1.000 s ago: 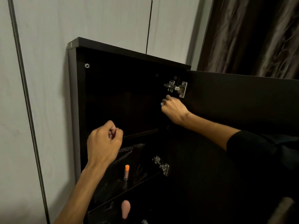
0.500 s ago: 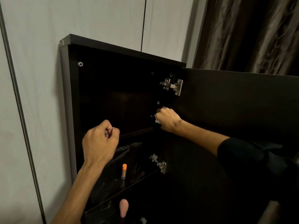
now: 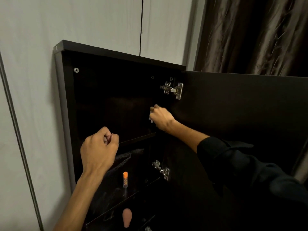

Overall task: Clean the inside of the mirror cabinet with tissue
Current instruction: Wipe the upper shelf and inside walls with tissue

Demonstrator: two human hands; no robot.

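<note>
Your right hand (image 3: 160, 118) is up inside the top compartment of the mirror cabinet (image 3: 108, 104), over by the right side wall and just below the upper hinge (image 3: 173, 90). Its fingers are curled tight around a small wad of white tissue (image 3: 150, 116), and only a bit of the tissue peeks out on the left of your knuckles, against the dark inner panel. Your black sleeve (image 3: 233, 157) runs back across the open door (image 3: 241, 105), which stands swung out to the right.

Your left hand (image 3: 99, 150) hangs in front of the cabinet, level with the front edge of the upper shelf (image 3: 138, 139), fingers balled into a loose fist with nothing visible inside.

On the shelf below stands a small tube with an orange cap (image 3: 125, 179), upright, near the lower hinge (image 3: 161, 170). Further down, a pinkish rounded object (image 3: 127, 217) sits in the dark; what it is, you can't tell. Behind the cabinet is a pale wall (image 3: 100, 22), with a dark curtain (image 3: 258, 34) at the upper right.
</note>
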